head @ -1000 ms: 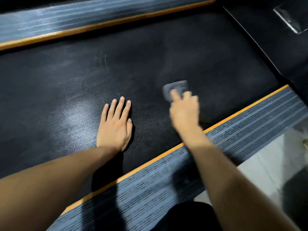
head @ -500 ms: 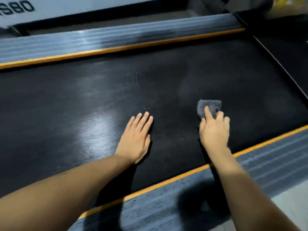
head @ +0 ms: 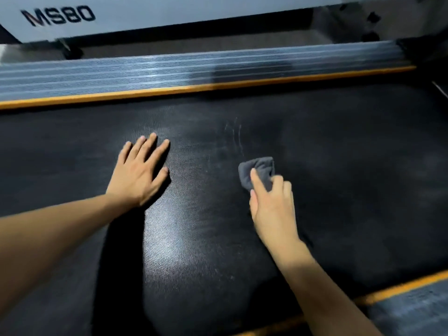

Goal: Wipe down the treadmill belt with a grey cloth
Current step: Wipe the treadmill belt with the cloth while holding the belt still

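The black textured treadmill belt (head: pixel 339 178) fills the middle of the view, with pale streaks and a shiny patch near its centre. My right hand (head: pixel 271 204) presses a bunched grey cloth (head: pixel 257 170) onto the belt, the index finger lying over the cloth. My left hand (head: pixel 140 170) rests flat on the belt to the left, fingers spread, holding nothing. Faint scratch-like marks (head: pixel 235 134) show just beyond the cloth.
A ribbed grey side rail (head: pixel 194 71) with an orange edge strip (head: pixel 169 92) runs along the far side. A second orange-edged rail (head: pixel 407 301) lies at the near right. A white panel marked MS80 (head: pixel 60 15) stands behind the far rail.
The view has tilted up, bringing the far rail and white panel into sight. My right hand with the cloth has slid farther across the belt. My left hand stays flat on the belt.
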{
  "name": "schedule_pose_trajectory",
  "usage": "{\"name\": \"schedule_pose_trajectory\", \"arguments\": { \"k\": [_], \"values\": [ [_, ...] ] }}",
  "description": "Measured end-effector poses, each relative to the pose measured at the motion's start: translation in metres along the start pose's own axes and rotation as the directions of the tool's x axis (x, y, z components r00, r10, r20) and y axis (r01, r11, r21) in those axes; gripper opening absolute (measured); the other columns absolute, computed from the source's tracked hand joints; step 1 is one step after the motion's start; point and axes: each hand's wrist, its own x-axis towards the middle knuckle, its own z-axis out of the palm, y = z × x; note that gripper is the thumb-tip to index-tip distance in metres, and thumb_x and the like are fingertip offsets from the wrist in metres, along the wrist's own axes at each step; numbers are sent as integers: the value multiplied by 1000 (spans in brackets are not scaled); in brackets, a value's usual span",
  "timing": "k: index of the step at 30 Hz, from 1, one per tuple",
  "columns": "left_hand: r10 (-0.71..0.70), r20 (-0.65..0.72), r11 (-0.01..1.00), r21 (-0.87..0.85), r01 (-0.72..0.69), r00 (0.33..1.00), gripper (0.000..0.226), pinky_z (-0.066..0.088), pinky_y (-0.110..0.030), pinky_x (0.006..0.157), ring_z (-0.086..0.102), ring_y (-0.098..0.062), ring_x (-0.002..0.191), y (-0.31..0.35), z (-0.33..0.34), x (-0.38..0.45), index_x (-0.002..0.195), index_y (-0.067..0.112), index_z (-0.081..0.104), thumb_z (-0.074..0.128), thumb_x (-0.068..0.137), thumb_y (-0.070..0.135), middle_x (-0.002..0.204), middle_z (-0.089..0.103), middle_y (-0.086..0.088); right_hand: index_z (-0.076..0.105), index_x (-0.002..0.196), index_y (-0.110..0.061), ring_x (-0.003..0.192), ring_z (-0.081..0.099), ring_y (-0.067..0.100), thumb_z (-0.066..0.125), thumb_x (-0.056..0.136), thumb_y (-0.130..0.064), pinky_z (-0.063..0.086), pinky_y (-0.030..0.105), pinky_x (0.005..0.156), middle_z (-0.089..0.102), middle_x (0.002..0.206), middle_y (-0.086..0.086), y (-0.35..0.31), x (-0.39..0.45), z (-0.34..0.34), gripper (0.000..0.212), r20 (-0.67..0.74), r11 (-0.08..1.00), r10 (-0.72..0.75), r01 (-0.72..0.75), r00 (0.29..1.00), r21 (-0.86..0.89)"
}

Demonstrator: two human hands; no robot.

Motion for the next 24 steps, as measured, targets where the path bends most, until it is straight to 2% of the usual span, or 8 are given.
{"name": "schedule_pose_trajectory", "arguments": {
  "k": [7, 11, 13, 15, 16, 18, 21, 24],
  "values": [
    [-6, -35, 999, -35, 5, 999, 67, 5, -49, 127, 7, -22, 158, -7, 11, 6, 162, 30, 17, 27, 99, 51, 171, 14, -3, 54, 139, -24, 97, 52, 38, 55, 94, -29, 42, 50, 85, 56, 112, 18, -23, 118, 46, 45, -14, 998, 19, -19, 1000, -53],
    [-2, -35, 999, -32, 0, 999, 68, 6, -50, 127, 6, -23, 158, -7, 11, 8, 163, 29, 14, 26, 100, 51, 171, 13, -4, 51, 142, -22, 131, 44, 39, 51, 96, -28, 33, 51, 109, 50, 139, 21, -23, 176, 69, 46, -42, 999, 24, -22, 999, 44],
    [3, -37, 999, -34, -5, 999, 68, 7, -52, 127, 6, -24, 158, -7, 11, 8, 163, 29, 13, 25, 100, 51, 171, 12, -4, 43, 148, -20, 141, 33, 36, 46, 100, -26, 29, 47, 113, 38, 151, 20, -24, 198, 78, 48, 28, 981, 145, -147, 989, 125],
    [4, -40, 1000, -29, -6, 999, 68, 8, -52, 127, 6, -24, 158, -7, 11, 9, 163, 27, 14, 26, 100, 50, 171, 12, -5, 47, 144, -20, 131, 43, 35, 50, 98, -25, 37, 45, 104, 43, 144, 17, -47, 205, 85, 47, 5, 956, 263, -261, 965, 137],
    [6, -40, 1000, -28, -7, 999, 68, 8, -52, 126, 6, -24, 158, -7, 12, 9, 163, 27, 15, 27, 100, 49, 171, 12, -5, 52, 139, -20, 120, 50, 36, 53, 94, -23, 42, 45, 96, 50, 135, 16, -70, 202, 86, 45, -28, 961, 244, -238, 969, 137],
    [2, -44, 1000, -30, -3, 999, 68, 9, -53, 126, 8, -25, 158, -7, 12, 8, 162, 25, 18, 28, 99, 49, 171, 13, -6, 58, 132, -17, 107, 56, 37, 59, 89, -20, 47, 44, 86, 56, 123, 16, -120, 188, 87, 43, -38, 980, 45, -36, 998, 197],
    [13, -42, 999, -37, -15, 999, 68, 10, -53, 126, 10, -26, 158, -7, 10, 9, 162, 24, 19, 28, 99, 48, 171, 15, -6, 51, 142, -20, 128, 47, 36, 55, 95, -20, 41, 46, 102, 48, 143, 17, -147, 179, 88, 47, 52, 941, -201, 178, 978, 289],
    [11, -44, 999, -41, -13, 999, 68, 9, -52, 126, 9, -24, 158, -7, 10, 8, 162, 25, 19, 27, 99, 49, 171, 14, -5, 59, 135, -18, 113, 57, 42, 57, 90, -17, 49, 45, 93, 57, 131, 21, -102, 193, 86, 45, -10, 959, -129, 127, 992, 252]
  ]
}}
